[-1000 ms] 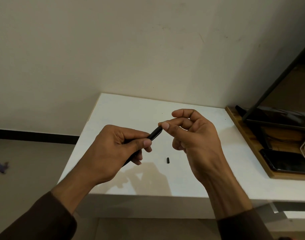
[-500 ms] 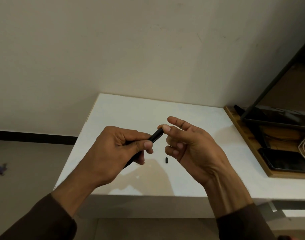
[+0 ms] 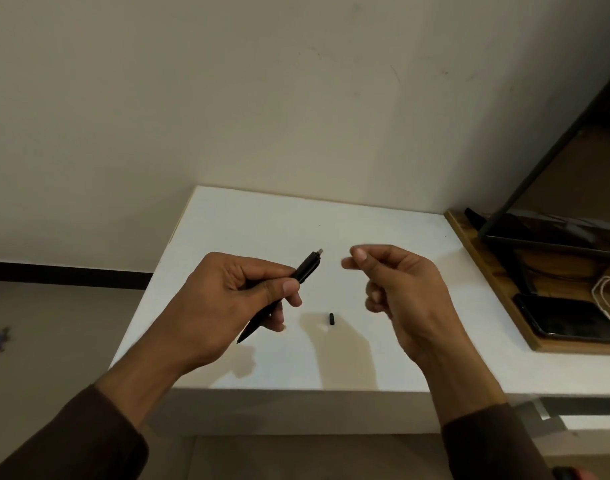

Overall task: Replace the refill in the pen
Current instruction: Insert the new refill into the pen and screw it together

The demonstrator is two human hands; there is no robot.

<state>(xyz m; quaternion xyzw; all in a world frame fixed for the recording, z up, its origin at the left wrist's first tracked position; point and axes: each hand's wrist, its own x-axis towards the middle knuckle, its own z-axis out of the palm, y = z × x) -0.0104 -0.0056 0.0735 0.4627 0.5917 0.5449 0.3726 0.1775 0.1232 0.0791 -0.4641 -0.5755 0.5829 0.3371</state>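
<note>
Nearest: two dark brown sleeves at the lower corners, forearms reaching over the front edge of the white counter (image 3: 227, 223).

Left hand (image 3: 227, 299): fingers and thumb curled round a black pen (image 3: 305, 268), held aslant above the counter, its narrow tip pointing down toward the person, its upper end pointing up and away with a small pale stub showing there.

Right hand (image 3: 400, 292): apart from the pen, to its right, fingers curled inward, fingertips blurred; whether anything is pinched between them cannot be told.

Small black piece (image 3: 331, 318): lying on the counter between the hands, touching neither.

Right side: wooden tray (image 3: 469, 244) beside the counter, carrying a dark phone (image 3: 566, 318) and a white cable (image 3: 604, 292).

Beyond: plain cream wall (image 3: 262, 98).
</note>
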